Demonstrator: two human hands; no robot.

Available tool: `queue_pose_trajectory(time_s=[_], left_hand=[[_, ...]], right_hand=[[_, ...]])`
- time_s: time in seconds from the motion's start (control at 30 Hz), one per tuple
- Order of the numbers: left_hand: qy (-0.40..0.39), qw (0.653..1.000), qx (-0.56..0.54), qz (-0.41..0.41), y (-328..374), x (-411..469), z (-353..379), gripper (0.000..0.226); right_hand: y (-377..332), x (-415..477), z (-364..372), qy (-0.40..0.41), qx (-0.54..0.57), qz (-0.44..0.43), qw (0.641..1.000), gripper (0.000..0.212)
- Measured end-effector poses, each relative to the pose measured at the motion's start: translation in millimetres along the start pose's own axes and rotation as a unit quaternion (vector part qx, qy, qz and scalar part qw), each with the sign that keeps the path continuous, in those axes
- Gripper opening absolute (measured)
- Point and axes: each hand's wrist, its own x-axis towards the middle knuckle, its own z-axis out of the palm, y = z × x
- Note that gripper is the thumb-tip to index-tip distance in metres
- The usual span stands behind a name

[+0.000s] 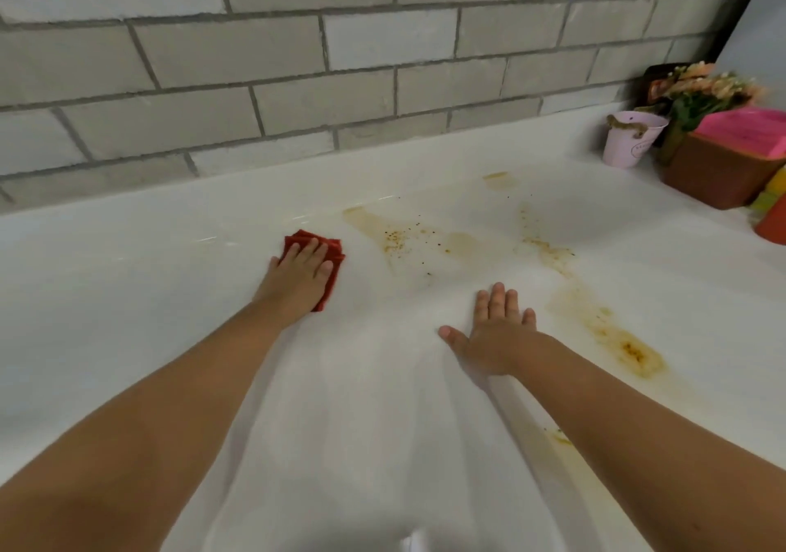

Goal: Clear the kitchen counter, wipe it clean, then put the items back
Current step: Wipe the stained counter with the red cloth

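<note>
- Your left hand [300, 273] presses flat on a folded red cloth [336, 254], fingers straight rather than curled round it. The arm reaches in from the lower left.
- That single cloth is a small, deep-red pad. It lies on the white counter [127, 296] left of centre, near the grey tiled wall [297, 62].
- Right of the cloth is a brownish-yellow stain [395, 239] dotted with dark specks.
- Your right hand [495, 330] rests palm down on the counter, empty, fingers straight and thumb spread left.
- A second, longer stain trail [604, 322] runs just right of that hand.
- In the far right corner stand one pale pink bucket [629, 139], one bunch of flowers [706, 88] and one brown box [714, 173].
</note>
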Motion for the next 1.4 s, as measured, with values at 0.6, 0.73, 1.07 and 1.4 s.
queue_pose_trajectory(time_s=[0.6,0.73,1.07,1.4], left_hand=[[-0.017,0.993,0.004,0.114,102.9,-112.5,18.7,0.051],[-0.049,0.979,-0.011,0.199,152.9,-172.4,27.7,0.051],[-0.037,0.985,-0.035,0.166,145.5,-197.9,33.3,0.054],[-0.053,0.969,-0.02,0.239,223.2,-196.8,48.7,0.055]], right_hand=[[100.1,-106.4,14.4,0.289,0.118,0.047,0.949,0.038],[137.6,-126.0,27.9,0.244,0.133,0.178,0.944,0.033],[194.0,-139.6,82.2,0.149,0.197,0.244,0.938,0.053],[188.7,-147.5,80.8,0.086,0.197,0.217,0.952,0.083]])
